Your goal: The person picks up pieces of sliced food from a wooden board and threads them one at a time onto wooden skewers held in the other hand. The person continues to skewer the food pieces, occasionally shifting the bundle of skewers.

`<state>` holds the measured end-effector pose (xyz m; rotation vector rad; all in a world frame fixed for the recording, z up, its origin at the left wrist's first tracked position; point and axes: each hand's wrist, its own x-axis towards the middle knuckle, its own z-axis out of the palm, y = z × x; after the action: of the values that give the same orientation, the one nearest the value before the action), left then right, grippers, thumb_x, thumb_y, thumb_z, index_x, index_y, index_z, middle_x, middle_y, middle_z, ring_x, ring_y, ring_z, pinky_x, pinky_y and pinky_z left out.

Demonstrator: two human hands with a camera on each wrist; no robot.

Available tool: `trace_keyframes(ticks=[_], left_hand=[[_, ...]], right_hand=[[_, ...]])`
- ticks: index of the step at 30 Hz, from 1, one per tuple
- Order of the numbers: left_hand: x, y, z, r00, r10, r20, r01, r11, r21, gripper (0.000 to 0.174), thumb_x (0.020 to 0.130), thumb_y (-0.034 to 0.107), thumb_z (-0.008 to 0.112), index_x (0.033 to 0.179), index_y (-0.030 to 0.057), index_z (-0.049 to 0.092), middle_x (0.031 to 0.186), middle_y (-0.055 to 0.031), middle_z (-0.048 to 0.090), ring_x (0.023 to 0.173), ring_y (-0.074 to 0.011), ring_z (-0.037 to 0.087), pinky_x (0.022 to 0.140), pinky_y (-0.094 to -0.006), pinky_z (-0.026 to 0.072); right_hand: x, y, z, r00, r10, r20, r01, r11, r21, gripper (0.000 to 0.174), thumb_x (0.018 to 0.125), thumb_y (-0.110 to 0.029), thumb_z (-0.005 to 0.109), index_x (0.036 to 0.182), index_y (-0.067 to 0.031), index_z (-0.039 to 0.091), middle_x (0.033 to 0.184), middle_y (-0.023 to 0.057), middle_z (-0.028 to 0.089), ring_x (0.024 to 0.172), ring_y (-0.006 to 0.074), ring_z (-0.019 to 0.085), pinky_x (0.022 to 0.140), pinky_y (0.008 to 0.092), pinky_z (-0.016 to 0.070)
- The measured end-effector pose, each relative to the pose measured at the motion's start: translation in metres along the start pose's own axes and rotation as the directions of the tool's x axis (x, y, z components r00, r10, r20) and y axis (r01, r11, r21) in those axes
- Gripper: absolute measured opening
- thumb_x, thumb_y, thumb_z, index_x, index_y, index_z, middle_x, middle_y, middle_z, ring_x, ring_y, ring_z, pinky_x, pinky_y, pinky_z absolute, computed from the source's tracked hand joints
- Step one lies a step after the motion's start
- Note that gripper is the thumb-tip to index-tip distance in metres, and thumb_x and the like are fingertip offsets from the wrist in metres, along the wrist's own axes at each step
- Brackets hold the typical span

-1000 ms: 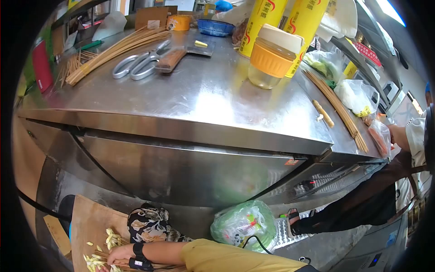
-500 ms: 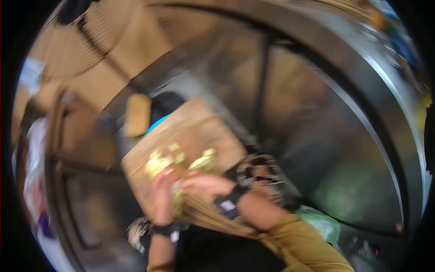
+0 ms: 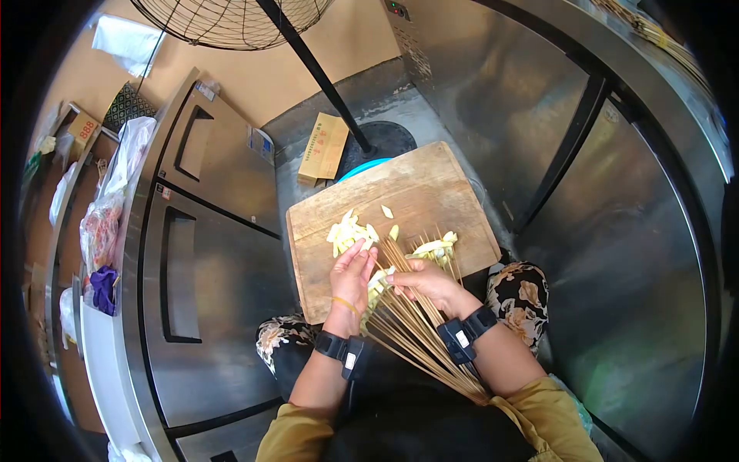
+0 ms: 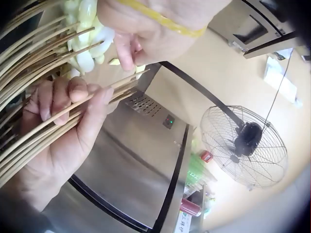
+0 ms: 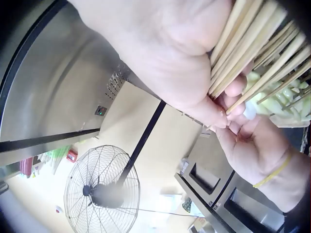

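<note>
In the head view my right hand [image 3: 431,286] grips a bundle of bamboo skewers [image 3: 419,339], thumb and fingers wrapped round it in the left wrist view. My left hand [image 3: 351,281] is just left of it, thumb and fingertips pinching a small pale yellow vegetable piece [image 4: 140,70] by a skewer tip. Threaded pale pieces [image 4: 83,36] hang on several skewers beneath the hands. A loose heap of cut pieces [image 3: 346,233] lies on the wooden chopping board [image 3: 416,185] beyond the left hand. More filled skewers [image 3: 436,248] rest on its right side.
A cardboard box [image 3: 323,146] and the fan's black base [image 3: 389,142] stand behind the board, with a blue rim [image 3: 362,169] showing beneath it. Steel cabinets flank both sides [image 3: 208,308]. The wire fan [image 3: 235,19] is overhead in view.
The head view has swung from the steel counter down to the board. Both hands, blurred half a second ago, now show clearly, still close together over the skewers.
</note>
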<state>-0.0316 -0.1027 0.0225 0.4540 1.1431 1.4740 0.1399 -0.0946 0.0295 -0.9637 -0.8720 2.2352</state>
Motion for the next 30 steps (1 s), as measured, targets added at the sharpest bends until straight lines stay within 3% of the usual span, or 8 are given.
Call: trace_keyframes(ticks=[7,13,22,28,30], left_hand=[[0.001,0.004,0.002,0.998,0.067,0.01,-0.067,0.997,0.049,0.03,0.086,-0.005,0.053,0.116,-0.0049,0.052,0.104,-0.0126,0.06,0.093,-0.0192,0.06,0.082,-0.0266,0.0513],[0.0,0.004,0.003,0.982,0.186,0.018,-0.184,0.942,0.28,0.026,0.086,-0.004,0.053,0.112,-0.0047,0.056,0.103,-0.0128,0.061,0.091,-0.0184,0.061,0.081,-0.0258,0.0509],[-0.007,0.011,0.007,0.995,0.098,0.022,-0.1,0.926,0.365,0.023,0.085,-0.006,0.052,0.107,-0.0034,0.058,0.1,-0.0112,0.063,0.088,-0.017,0.062,0.079,-0.0247,0.0513],[-0.01,0.001,0.004,0.961,0.233,0.146,-0.275,0.831,0.484,0.022,0.085,-0.005,0.054,0.105,-0.0009,0.061,0.094,-0.0069,0.064,0.084,-0.0114,0.061,0.074,-0.023,0.05],[-0.01,-0.001,0.003,0.927,0.32,0.197,-0.372,0.704,0.605,0.021,0.085,-0.004,0.055,0.104,0.0005,0.063,0.09,-0.0054,0.065,0.081,-0.0095,0.061,0.072,-0.0228,0.0499]], right_hand=[[0.003,0.003,-0.003,1.0,0.015,0.027,-0.015,1.0,0.003,0.017,0.077,-0.016,0.07,0.08,-0.0061,0.056,0.063,0.0005,0.056,0.049,0.0055,0.047,0.043,0.018,0.0346],[0.003,0.004,-0.003,0.999,0.011,0.031,-0.011,1.0,0.0,0.015,0.079,-0.015,0.068,0.084,-0.0062,0.057,0.065,-0.0011,0.055,0.05,0.0042,0.046,0.044,0.0176,0.0343],[0.008,0.009,-0.005,1.0,-0.002,0.024,0.002,1.0,-0.005,0.014,0.08,-0.015,0.067,0.085,-0.0063,0.058,0.066,-0.0027,0.055,0.051,0.0032,0.045,0.044,0.0175,0.0342],[0.003,0.004,-0.004,0.999,-0.038,0.012,0.038,0.998,-0.041,0.012,0.08,-0.014,0.067,0.082,-0.0065,0.058,0.065,-0.0031,0.054,0.051,0.0031,0.046,0.045,0.0174,0.0348],[0.002,0.004,-0.005,0.999,-0.045,0.019,0.045,0.998,-0.033,0.012,0.08,-0.014,0.067,0.082,-0.0063,0.058,0.064,-0.0028,0.054,0.051,0.0033,0.046,0.045,0.0176,0.0349]])
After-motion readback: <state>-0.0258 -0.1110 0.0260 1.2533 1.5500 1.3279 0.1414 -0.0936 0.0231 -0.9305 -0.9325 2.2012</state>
